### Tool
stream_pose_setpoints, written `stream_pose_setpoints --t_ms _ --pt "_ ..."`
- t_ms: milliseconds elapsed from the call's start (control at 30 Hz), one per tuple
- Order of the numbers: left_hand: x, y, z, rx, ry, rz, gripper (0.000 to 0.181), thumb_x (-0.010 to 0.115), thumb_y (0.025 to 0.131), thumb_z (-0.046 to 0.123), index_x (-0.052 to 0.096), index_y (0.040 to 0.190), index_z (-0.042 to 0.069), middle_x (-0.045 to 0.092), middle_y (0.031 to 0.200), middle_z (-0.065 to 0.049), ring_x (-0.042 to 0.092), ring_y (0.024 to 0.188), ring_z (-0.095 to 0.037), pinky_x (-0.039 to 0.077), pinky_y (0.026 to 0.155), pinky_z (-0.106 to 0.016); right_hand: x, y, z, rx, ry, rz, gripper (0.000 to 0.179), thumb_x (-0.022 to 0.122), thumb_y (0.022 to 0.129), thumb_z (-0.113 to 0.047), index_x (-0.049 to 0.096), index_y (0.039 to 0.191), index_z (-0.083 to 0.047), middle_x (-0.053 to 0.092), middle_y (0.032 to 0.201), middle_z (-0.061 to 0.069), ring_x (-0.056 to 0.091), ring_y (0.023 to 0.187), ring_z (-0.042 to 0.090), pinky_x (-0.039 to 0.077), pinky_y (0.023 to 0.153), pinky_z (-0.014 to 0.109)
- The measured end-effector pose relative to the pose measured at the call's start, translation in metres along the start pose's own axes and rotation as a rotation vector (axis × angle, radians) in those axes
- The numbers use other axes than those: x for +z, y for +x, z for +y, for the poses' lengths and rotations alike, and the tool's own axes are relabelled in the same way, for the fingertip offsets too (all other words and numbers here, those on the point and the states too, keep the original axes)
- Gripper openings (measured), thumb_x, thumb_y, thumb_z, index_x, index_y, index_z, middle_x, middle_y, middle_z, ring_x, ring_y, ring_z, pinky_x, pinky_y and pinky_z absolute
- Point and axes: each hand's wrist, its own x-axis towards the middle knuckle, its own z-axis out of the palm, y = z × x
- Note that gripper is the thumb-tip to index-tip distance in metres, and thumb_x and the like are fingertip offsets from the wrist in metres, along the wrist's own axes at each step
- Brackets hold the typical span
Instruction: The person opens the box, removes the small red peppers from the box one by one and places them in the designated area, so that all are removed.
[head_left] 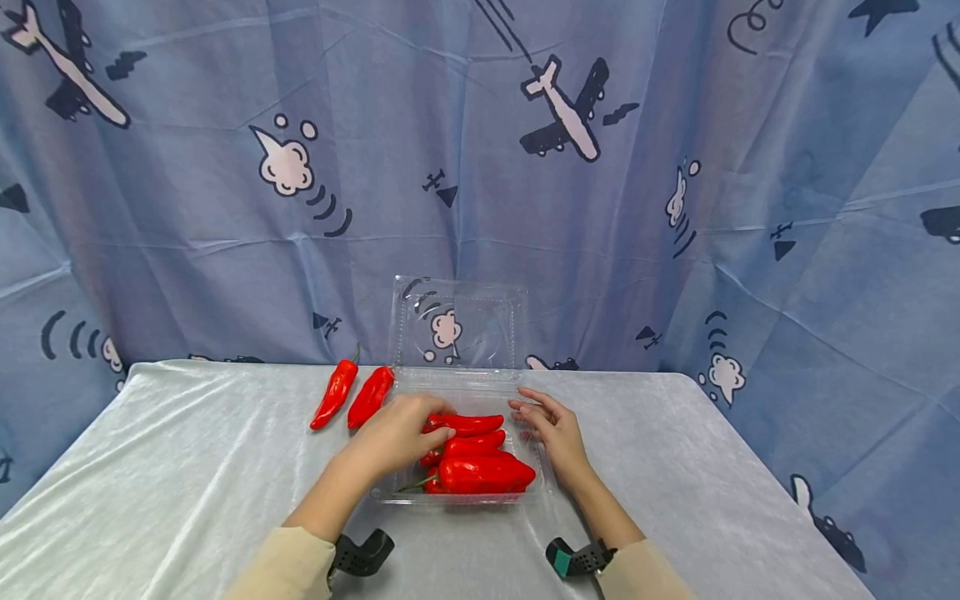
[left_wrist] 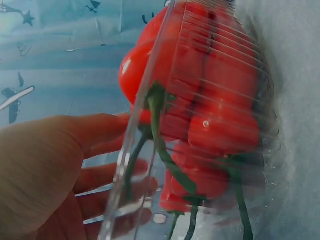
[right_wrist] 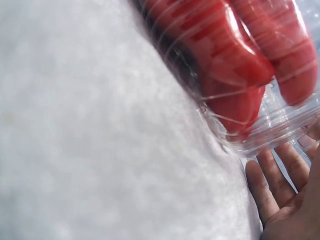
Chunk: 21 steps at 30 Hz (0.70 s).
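A clear plastic clamshell box [head_left: 382, 497] sits on the table with its lid [head_left: 487, 321] raised at the back. Several red peppers [head_left: 487, 473] lie inside, green stems toward the left. My left hand [head_left: 401, 429] reaches over the box's left side and pinches the stem end of the rearmost red pepper [head_left: 476, 425] between thumb and fingers. In the left wrist view, the clear wall partly covers its fingertips [left_wrist: 142, 170]. My right hand [head_left: 558, 437] is at the box's right side, fingers extended near the rim; the right wrist view shows these fingers [right_wrist: 272, 182] beside the clear wall.
Two more red peppers lie left of the box, one [head_left: 336, 393] farther out and another [head_left: 371, 397] close to the box's back left corner. A pale cloth [head_left: 225, 467] covers the table. Behind its far edge hangs a blue curtain [head_left: 225, 208] printed with planes.
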Motion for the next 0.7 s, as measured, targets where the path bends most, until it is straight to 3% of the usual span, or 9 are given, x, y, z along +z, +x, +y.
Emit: stream_pose_setpoints --t_ms 433,700 --pt "0.006 -0.0001 -0.0007 0.058 -0.003 -0.071 0.028 0.071 0.093 0.027 0.075 0.115 0.011 0.076 0.106 -0.003 0.067 0.094 -0.018 0.058 0.088 -0.041 0.0001 0.0 -0.0003 -0.006 0.007 -0.007 0.041 0.058 0.101 -0.013 0.056 0.141 0.0 0.067 0.129 0.025 0.074 0.101 0.008 0.06 0.08 0.023" --pt "0.0079 0.0004 -0.0035 0.068 -0.012 -0.098 0.029 0.074 0.091 0.031 0.075 0.113 0.013 0.076 0.1 0.002 0.067 0.087 -0.011 0.057 0.082 -0.036 0.0001 0.0001 -0.0001 -0.008 -0.005 -0.006 0.041 0.058 0.102 -0.014 0.057 0.14 -0.001 0.068 0.129 0.024 0.074 0.104 0.012 0.059 0.08 0.022"
